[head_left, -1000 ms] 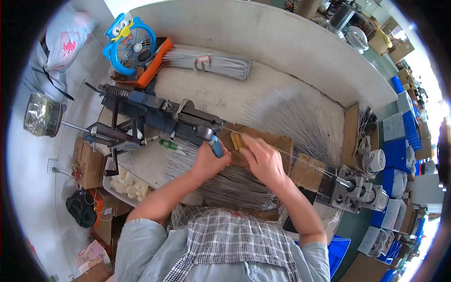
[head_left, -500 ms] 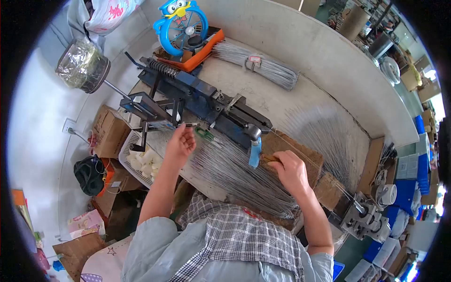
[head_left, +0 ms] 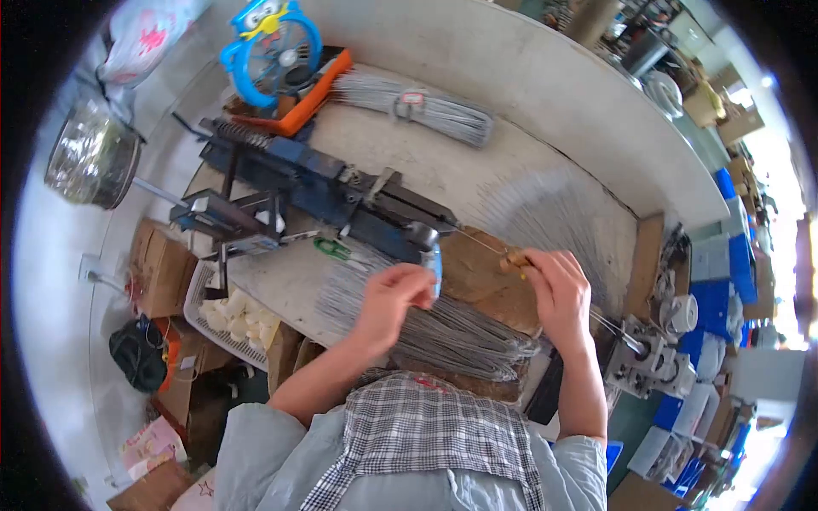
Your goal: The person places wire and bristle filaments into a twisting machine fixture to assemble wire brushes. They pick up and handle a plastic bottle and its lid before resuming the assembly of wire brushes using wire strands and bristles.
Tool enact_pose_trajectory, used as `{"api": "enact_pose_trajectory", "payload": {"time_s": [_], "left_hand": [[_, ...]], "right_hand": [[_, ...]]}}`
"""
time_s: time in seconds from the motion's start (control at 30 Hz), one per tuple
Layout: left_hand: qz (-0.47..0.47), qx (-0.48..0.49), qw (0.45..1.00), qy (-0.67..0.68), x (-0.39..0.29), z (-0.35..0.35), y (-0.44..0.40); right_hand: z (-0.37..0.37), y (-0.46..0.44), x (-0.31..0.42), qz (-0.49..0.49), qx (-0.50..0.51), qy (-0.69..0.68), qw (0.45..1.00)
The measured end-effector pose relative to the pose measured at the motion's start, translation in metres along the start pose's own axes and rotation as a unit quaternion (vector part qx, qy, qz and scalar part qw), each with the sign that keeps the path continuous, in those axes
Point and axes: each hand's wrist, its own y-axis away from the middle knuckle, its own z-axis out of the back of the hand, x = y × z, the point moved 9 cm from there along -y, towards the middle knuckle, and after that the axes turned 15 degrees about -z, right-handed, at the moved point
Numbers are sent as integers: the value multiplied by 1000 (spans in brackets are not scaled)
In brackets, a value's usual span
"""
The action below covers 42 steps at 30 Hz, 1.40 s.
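Note:
My right hand [head_left: 562, 285] grips a small brass-coloured tool [head_left: 514, 260] at a thin wire [head_left: 479, 241] that runs from the tip of the dark metal jig [head_left: 341, 196]. My left hand [head_left: 394, 302] is closed beside the blue handle [head_left: 438, 268] of a metal-headed hammer [head_left: 420, 234]; what its fingers hold, if anything, is too small to make out. Below both hands lies a bundle of thin grey wires [head_left: 460, 341]. A brown board [head_left: 481, 285] lies between my hands.
A tied wire bundle [head_left: 426, 112] lies at the back, beside an orange tray [head_left: 315, 98] and a blue fan [head_left: 273, 60]. More wires fan out [head_left: 554, 213] behind my right hand. A metal clamp machine [head_left: 648, 358] stands right, a white basket [head_left: 230, 319] left.
My left hand has come back from the left side to the hammer handle. My right hand has raised the brass-coloured tool from beside the handle to the wire.

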Motion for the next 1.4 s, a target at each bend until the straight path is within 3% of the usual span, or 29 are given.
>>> {"api": "enact_pose_trajectory", "payload": {"time_s": [0.1,0.33,0.53,0.73,0.83,0.93,1.17,1.33,1.4], "left_hand": [[-15,67,997,44,19,-66,-8],[-37,100,994,-9,37,-99,-21],[-50,98,994,-4,51,-103,-25],[-51,2,998,-40,20,-69,-29],[-27,-24,999,-6,16,-61,-27],[11,-37,999,16,19,-60,-25],[13,-11,999,49,24,-58,-26],[3,26,1000,13,21,-64,-27],[26,7,997,70,17,-68,-27]], "right_hand": [[-8,-2,-45,-137,36,-97,985],[14,15,-56,-83,-9,-82,993],[12,18,-64,-129,68,-163,976],[23,14,-33,-1,2,-43,999],[12,-6,-12,33,-72,-1,997],[-25,-31,-12,18,-85,51,995],[-49,-36,-12,-91,92,-79,988],[-51,-36,-25,-152,130,-125,972],[-50,-34,-21,-174,134,-121,968]]}}
